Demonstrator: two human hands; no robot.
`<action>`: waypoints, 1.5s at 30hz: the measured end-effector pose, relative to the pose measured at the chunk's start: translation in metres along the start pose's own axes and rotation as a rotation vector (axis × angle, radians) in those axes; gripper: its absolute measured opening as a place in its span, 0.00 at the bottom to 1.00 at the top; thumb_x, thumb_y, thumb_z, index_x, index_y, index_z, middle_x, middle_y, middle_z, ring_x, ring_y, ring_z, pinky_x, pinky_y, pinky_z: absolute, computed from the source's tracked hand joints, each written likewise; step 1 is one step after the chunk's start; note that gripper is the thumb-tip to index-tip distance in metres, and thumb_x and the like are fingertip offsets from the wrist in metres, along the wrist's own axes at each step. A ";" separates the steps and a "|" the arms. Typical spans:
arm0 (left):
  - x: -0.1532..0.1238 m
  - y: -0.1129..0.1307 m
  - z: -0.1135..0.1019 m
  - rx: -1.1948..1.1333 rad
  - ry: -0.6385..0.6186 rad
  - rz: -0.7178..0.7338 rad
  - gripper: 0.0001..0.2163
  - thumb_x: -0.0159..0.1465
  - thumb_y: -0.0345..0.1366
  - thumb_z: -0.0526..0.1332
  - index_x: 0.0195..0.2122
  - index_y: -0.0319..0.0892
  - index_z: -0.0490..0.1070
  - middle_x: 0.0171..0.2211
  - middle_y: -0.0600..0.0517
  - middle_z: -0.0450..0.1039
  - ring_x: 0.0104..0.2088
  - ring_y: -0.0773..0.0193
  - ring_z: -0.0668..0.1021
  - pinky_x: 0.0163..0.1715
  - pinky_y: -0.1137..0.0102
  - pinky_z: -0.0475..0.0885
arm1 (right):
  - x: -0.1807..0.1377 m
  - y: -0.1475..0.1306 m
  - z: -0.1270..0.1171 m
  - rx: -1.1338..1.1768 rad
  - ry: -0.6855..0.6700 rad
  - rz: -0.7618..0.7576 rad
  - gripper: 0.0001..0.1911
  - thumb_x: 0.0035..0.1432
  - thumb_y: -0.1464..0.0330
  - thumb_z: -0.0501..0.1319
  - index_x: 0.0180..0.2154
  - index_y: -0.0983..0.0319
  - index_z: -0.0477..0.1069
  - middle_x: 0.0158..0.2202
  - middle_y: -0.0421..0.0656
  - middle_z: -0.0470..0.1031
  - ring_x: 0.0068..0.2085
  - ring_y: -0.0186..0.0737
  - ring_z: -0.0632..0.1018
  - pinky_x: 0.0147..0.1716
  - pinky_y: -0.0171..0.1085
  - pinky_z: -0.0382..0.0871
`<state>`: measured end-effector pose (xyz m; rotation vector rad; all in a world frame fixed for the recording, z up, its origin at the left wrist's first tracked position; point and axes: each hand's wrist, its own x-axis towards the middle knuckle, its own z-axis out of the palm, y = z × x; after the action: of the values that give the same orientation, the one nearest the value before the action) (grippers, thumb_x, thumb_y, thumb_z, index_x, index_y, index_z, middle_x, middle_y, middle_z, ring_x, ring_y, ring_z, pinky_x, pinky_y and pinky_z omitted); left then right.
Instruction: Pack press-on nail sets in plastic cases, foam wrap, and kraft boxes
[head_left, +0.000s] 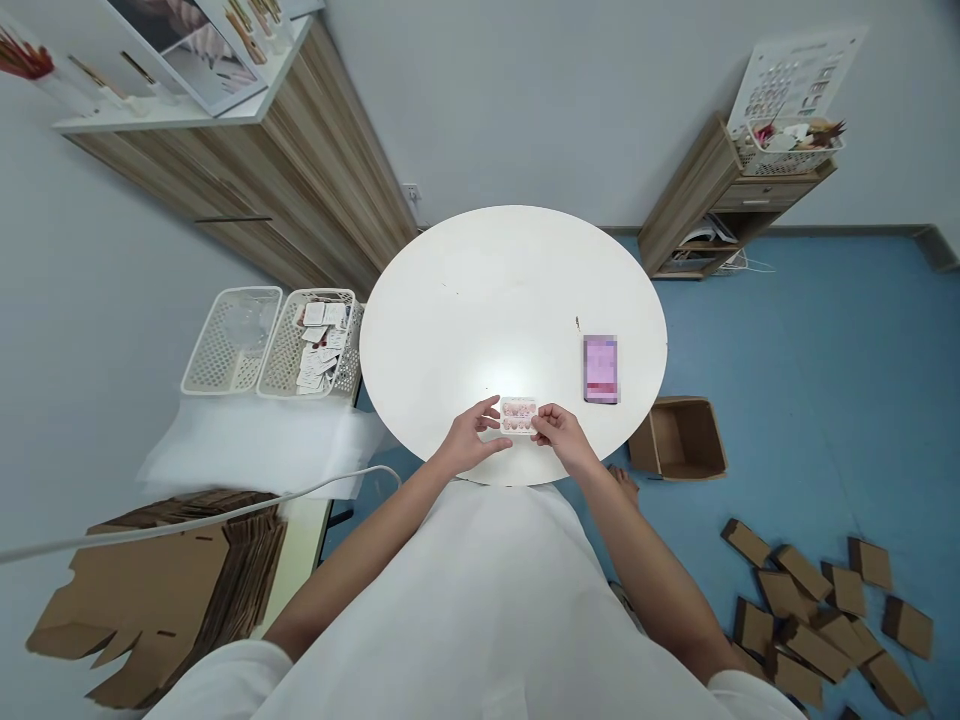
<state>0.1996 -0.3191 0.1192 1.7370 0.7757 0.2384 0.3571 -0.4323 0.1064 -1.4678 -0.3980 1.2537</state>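
Observation:
Both hands hold a small clear pack of pink press-on nails (pixel 519 414) just above the near edge of the round white table (pixel 480 300). My left hand (pixel 472 436) grips its left end with thumb and fingers pinched. My right hand (pixel 559 432) pinches the right end. A phone (pixel 601 369) lies flat on the table to the right of my hands.
Left of the table stand two white mesh baskets, one empty (pixel 229 340) and one holding several small packs (pixel 315 345). Flat cardboard sheets (pixel 165 580) lie at lower left. An open cardboard box (pixel 679 438) and several folded small boxes (pixel 817 610) sit on the blue floor at right.

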 end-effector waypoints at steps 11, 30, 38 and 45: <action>0.012 -0.004 -0.003 0.167 -0.153 0.160 0.33 0.51 0.39 0.64 0.57 0.46 0.53 0.34 0.54 0.68 0.33 0.68 0.72 0.42 0.65 0.68 | -0.003 0.011 -0.004 -0.044 0.006 -0.040 0.17 0.47 0.59 0.59 0.38 0.60 0.63 0.27 0.36 0.64 0.24 0.30 0.71 0.26 0.34 0.65; 0.005 -0.013 -0.013 0.242 -0.162 0.105 0.32 0.54 0.36 0.62 0.58 0.47 0.49 0.36 0.53 0.66 0.35 0.67 0.71 0.42 0.66 0.67 | 0.003 0.021 -0.005 -0.585 -0.159 -0.271 0.36 0.49 0.68 0.58 0.58 0.55 0.46 0.38 0.41 0.65 0.30 0.31 0.71 0.38 0.39 0.68; 0.000 -0.026 -0.038 0.304 -0.094 0.085 0.30 0.54 0.36 0.62 0.57 0.48 0.51 0.33 0.54 0.65 0.34 0.67 0.69 0.40 0.66 0.67 | 0.023 0.018 0.014 -0.681 -0.245 -0.298 0.34 0.50 0.66 0.57 0.58 0.52 0.47 0.37 0.40 0.67 0.30 0.33 0.71 0.36 0.40 0.69; 0.003 -0.047 -0.085 0.432 -0.008 0.090 0.30 0.53 0.40 0.63 0.56 0.50 0.54 0.38 0.51 0.63 0.38 0.62 0.68 0.38 0.65 0.67 | 0.052 0.008 0.056 -0.843 -0.268 -0.338 0.32 0.52 0.65 0.56 0.57 0.52 0.48 0.37 0.40 0.68 0.30 0.34 0.69 0.34 0.41 0.69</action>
<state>0.1396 -0.2450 0.1019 2.1815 0.7839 0.1293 0.3270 -0.3650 0.0847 -1.8036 -1.4233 1.0434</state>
